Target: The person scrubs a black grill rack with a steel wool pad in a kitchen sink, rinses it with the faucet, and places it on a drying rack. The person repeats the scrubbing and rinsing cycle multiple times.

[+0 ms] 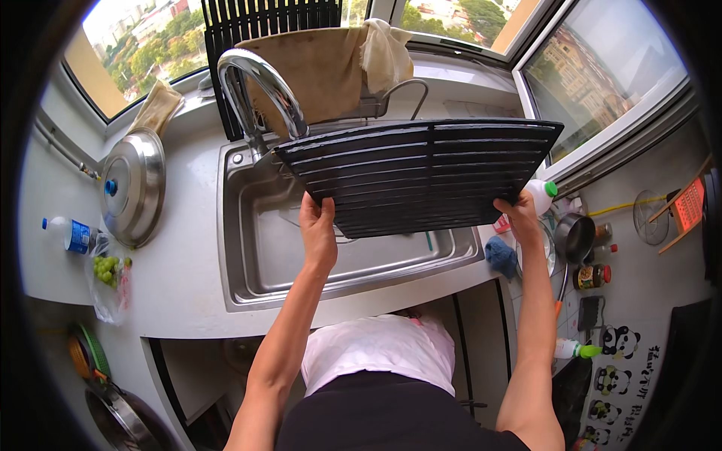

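Observation:
A black slatted panel is held out over the stainless steel sink, tilted, with wet-looking glints along its slats. My left hand grips its near left corner, thumb on top. At the near right corner, my right hand holds it the same way. The panel hides the back right of the basin. Behind its left end rises a chrome faucet. Another black slatted panel stands upright against the window, partly covered by a brown cloth.
Left on the counter are a steel lid, a bottle and bagged green grapes. To the right sit a blue cloth, a white jug with a green cap and a small pot. An open window sash leans in.

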Demonstrator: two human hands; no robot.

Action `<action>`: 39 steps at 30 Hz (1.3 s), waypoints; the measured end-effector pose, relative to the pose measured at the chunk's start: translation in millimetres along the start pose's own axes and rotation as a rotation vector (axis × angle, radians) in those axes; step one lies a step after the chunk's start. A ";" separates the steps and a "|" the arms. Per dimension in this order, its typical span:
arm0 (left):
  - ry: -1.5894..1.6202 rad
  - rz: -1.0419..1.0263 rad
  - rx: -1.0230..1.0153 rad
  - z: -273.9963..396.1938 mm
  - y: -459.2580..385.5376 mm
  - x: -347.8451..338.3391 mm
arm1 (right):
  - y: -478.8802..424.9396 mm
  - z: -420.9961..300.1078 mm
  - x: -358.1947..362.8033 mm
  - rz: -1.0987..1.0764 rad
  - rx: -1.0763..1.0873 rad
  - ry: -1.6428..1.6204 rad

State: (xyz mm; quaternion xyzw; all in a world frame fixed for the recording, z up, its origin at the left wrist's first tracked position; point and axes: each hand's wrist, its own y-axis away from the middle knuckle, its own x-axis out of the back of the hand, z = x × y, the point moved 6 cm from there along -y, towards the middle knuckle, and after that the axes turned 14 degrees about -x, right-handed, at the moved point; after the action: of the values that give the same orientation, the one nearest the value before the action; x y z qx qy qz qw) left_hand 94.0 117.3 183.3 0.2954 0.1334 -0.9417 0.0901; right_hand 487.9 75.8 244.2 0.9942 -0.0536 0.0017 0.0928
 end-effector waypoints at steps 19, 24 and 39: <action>-0.081 -0.083 0.051 -17.6 13.6 16.6 | 1.5 39.4 7.6 0.014 -0.074 0.006; -0.131 -0.045 0.044 -1.4 -0.3 -11.0 | 5.7 43.6 13.1 0.065 -0.093 -0.056; -0.251 -0.263 0.133 -31.1 -39.8 -40.1 | 9.0 32.6 21.0 0.205 -0.041 -0.112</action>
State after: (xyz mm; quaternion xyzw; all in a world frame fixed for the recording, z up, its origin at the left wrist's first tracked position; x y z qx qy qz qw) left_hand 133.2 168.1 189.9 0.1611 0.0963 -0.9815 -0.0376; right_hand 507.7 58.8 214.1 0.9800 -0.1602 -0.0454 0.1093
